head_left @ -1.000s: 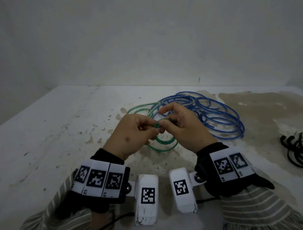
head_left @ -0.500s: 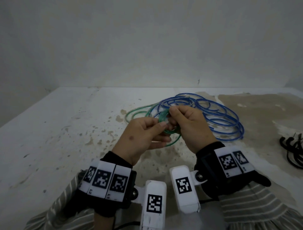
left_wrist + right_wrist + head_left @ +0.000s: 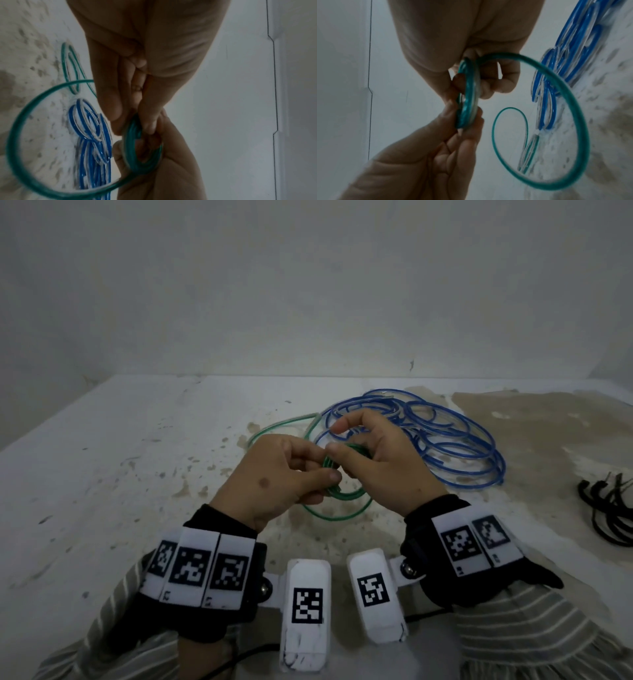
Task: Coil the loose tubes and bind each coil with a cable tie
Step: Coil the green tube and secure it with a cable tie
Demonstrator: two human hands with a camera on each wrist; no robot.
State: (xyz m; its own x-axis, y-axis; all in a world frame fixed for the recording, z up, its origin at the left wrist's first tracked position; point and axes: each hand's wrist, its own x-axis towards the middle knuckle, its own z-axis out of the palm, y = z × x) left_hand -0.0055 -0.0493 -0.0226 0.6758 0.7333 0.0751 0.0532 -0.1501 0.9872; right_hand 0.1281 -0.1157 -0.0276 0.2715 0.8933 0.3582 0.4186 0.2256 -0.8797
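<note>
A thin green tube point(image 3: 337, 513) is partly wound into a small tight coil point(image 3: 135, 146) point(image 3: 468, 94) held above the table between both hands. My left hand point(image 3: 284, 474) pinches the coil's near side with thumb and fingers. My right hand point(image 3: 373, 450) pinches its far side, index finger raised. One wide green loop point(image 3: 556, 121) hangs from the coil, and the tube's tail point(image 3: 277, 426) trails on the table to the left. A loose blue tube point(image 3: 455, 440) lies in several loops behind my right hand.
A bunch of black cable ties point(image 3: 609, 508) lies at the right edge of the view. The white table point(image 3: 102, 474) is stained and speckled, with a brown patch on its right side. A plain wall stands close behind it.
Both hands have kept winding the green tube: the small coil between my fingers has turned and gained tube, and the loose green loop on the table has shifted.
</note>
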